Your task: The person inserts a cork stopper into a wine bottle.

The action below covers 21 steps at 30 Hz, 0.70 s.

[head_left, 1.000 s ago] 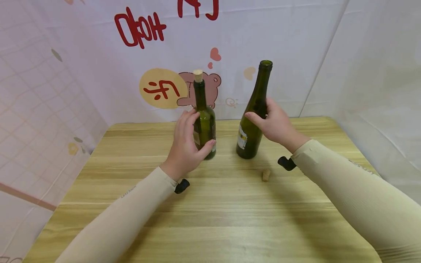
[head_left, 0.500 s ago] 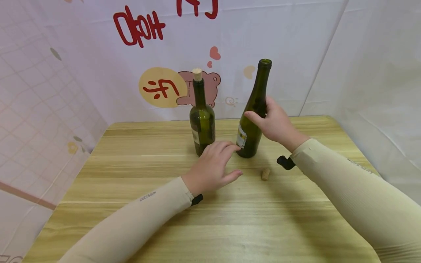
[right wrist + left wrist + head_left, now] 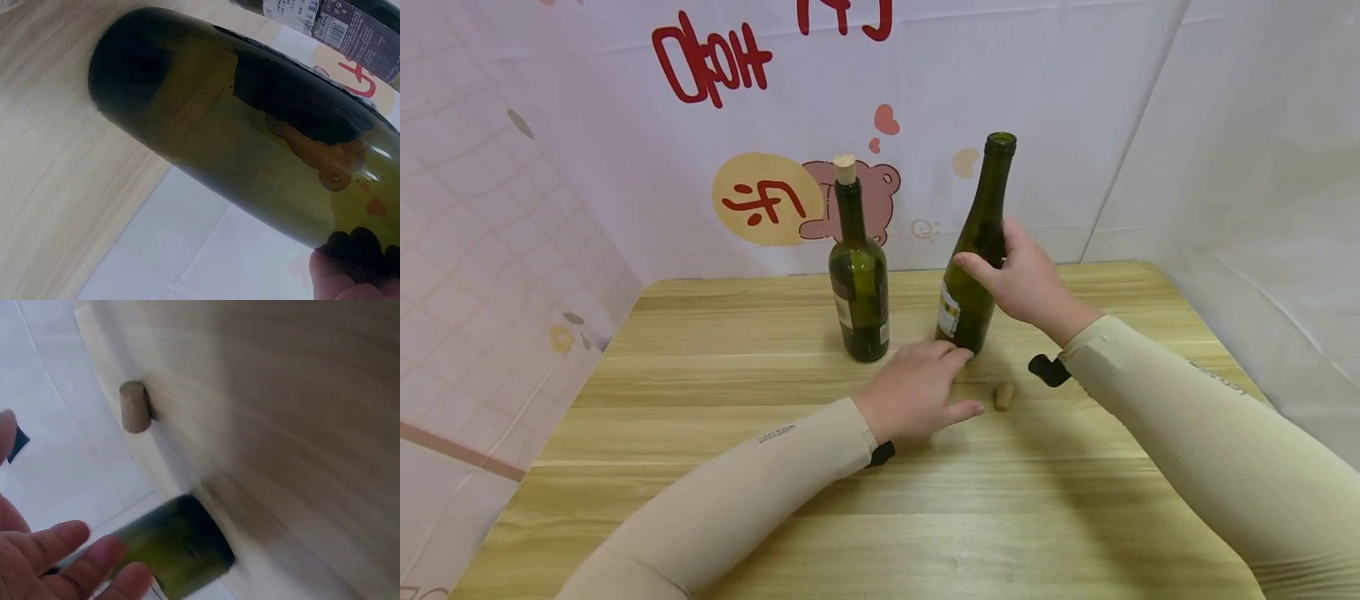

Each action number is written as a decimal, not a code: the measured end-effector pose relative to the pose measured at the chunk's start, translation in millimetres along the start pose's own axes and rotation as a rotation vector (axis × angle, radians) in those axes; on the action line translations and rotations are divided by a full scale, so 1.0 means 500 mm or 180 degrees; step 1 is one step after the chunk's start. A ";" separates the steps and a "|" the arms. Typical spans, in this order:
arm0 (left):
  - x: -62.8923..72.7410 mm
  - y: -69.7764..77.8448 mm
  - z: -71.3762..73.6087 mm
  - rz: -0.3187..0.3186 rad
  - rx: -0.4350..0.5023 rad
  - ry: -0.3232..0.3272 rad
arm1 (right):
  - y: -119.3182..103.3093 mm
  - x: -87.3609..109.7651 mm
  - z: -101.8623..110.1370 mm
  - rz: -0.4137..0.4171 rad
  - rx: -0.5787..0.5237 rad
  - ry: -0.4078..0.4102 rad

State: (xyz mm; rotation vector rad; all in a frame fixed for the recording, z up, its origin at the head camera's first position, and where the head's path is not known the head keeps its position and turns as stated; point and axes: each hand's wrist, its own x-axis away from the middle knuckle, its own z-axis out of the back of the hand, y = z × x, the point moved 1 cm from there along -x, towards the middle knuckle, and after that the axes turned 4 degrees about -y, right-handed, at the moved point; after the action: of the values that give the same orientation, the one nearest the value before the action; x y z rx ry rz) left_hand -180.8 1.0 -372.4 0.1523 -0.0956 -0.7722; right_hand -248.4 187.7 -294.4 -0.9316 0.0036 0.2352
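Note:
My right hand [image 3: 1030, 279] grips a green wine bottle [image 3: 988, 208] around its shoulder; its mouth is uncorked and it leans slightly to the right. In the right wrist view the fingertips wrap the glass of this bottle [image 3: 250, 144]. My left hand [image 3: 917, 390] hovers low over the table with fingers spread, pointing at a loose cork [image 3: 1003, 396] that lies just right of the thumb. Its fingers [image 3: 69, 540] overlap the base of the held bottle in the left wrist view, with the cork [image 3: 134, 407] apart from them. A second green bottle [image 3: 861, 292] stands upright, a cork [image 3: 846, 170] in its neck.
The wooden table [image 3: 737, 333] backs onto a white printed cloth [image 3: 1045, 67] with red lettering and a bear. Black camera mounts [image 3: 1049, 370] sit at both wrists. The corked bottle stands left of the held one.
My left hand has left the corked bottle and moved right and toward me, ending beside the loose cork. My right hand keeps its grip on the uncorked bottle.

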 end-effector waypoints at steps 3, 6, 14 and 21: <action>-0.015 0.013 -0.004 0.0123 -0.0009 -0.0199 | 0.000 0.000 0.000 -0.0004 0.0009 0.0014; -0.031 0.025 -0.011 0.0198 -0.0033 -0.0307 | 0.000 0.001 0.000 0.0004 -0.0016 0.0003; -0.071 0.049 -0.043 0.0372 -0.0116 -0.0428 | 0.001 0.001 0.000 0.0012 -0.0025 0.0014; -0.096 0.066 -0.059 0.0488 -0.0011 -0.0461 | 0.003 0.001 0.000 0.0011 -0.0029 0.0050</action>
State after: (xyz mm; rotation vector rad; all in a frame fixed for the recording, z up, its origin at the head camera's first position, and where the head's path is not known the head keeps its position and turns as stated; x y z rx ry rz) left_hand -188.0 61.1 -397.0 0.0844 -0.2407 -0.6296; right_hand -248.3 188.4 -295.5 -0.9427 0.0186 0.2311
